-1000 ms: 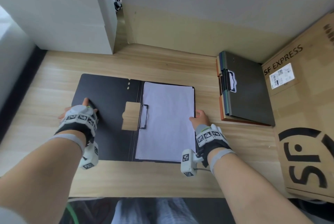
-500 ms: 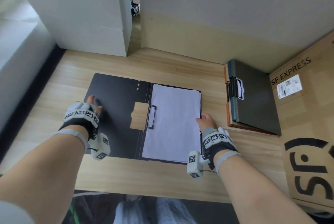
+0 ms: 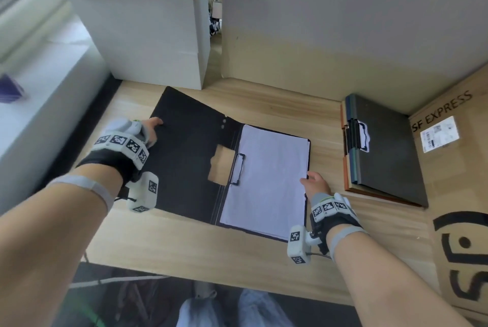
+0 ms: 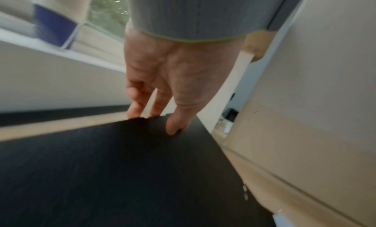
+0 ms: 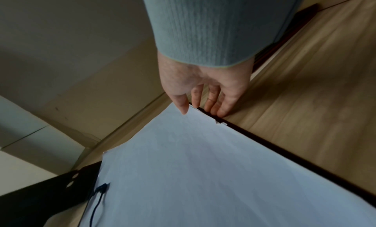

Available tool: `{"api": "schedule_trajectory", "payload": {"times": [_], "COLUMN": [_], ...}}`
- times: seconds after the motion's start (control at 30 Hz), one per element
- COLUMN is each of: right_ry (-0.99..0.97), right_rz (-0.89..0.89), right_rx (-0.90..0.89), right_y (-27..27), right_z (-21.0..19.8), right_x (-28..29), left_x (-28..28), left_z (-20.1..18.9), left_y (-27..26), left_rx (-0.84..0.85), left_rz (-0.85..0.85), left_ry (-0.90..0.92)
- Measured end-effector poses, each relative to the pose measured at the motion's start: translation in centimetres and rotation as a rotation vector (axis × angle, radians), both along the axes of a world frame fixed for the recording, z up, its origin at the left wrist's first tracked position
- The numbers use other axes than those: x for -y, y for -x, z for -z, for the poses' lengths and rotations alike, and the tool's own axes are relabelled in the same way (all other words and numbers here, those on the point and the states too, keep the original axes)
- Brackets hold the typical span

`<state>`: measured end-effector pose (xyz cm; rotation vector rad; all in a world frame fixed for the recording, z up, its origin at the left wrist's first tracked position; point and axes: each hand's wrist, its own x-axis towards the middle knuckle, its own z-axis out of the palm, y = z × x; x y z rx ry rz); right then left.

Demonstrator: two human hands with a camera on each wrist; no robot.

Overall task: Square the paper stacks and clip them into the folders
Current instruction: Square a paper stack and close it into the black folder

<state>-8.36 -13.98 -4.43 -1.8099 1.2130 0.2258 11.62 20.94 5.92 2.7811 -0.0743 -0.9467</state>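
An open black folder (image 3: 184,147) lies on the wooden table (image 3: 211,252). A white paper stack (image 3: 266,178) sits on its right half, under the black wire clip (image 3: 237,169) by the spine. My left hand (image 3: 148,128) pinches the far left edge of the cover (image 4: 122,174), thumb on top and fingers behind, and that side is raised off the table. My right hand (image 3: 315,184) rests at the right edge: the thumb touches the paper (image 5: 203,174), and the straight fingers (image 5: 215,108) meet the table beside the folder's rim (image 5: 284,151).
A pile of closed folders (image 3: 388,152) with a clip on top lies to the right. A large cardboard box (image 3: 462,194) marked SF EXPRESS borders the table's right side. A white box (image 3: 153,44) stands at the back left against the wall.
My left hand slid from the middle of the left cover to its far edge and took hold of it, and that side now rises. The right hand stayed at the paper's right edge.
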Motion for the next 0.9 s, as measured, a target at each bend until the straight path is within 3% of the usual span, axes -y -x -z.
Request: {"api": "schedule_trajectory", "payload": {"times": [0.23, 0.37, 0.5, 0.7, 0.87, 0.9], "right_ry": [-0.024, -0.092, -0.134, -0.125, -0.264, -0.322], "right_rz": [0.016, 0.027, 0.06, 0.004, 0.032, 0.067], "right_rx": [0.007, 0.028, 0.095, 0.106, 0.087, 0.087], "right_y": [0.1, 0.3, 0.8, 3.4, 4.0, 4.0], "right_z": [-0.5, -1.0, -1.5, -2.1, -1.9, -1.9], "right_x": [0.1, 0.1, 1.1, 4.1, 4.5, 4.5], "left_x": [3.6, 9.2, 16.5, 26.4, 29.6, 29.9], "left_z": [-9.2, -11.3, -9.1, -2.6, 4.2, 5.4], "left_y": [0.4, 2.9, 6.0, 10.3, 11.3, 11.4], "left_rx": [0.077, 0.056, 0.057, -0.018, -0.033, -0.026], "left_rz": [0.294, 0.569, 0.801, 1.035, 0.978, 1.031], "left_ry": [0.096, 0.215, 0.307, 0.199, -0.023, -0.073]}}
